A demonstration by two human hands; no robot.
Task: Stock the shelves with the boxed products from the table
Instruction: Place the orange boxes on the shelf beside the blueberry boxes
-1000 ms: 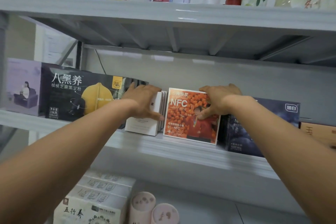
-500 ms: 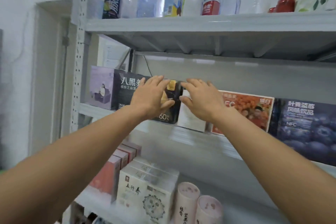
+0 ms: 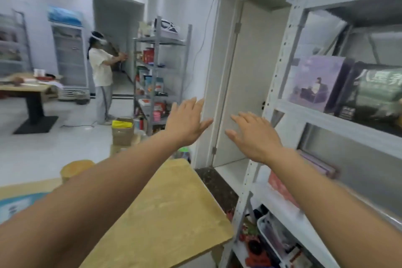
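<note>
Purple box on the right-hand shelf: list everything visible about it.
The purple box stands upright at the left end of a grey metal shelf, front facing out. Its lavender front, likely printed card, shows a seated figure on a dark sofa; blur hides any text. A dark box sits against its right side. Nothing else visibly touches it.
</note>
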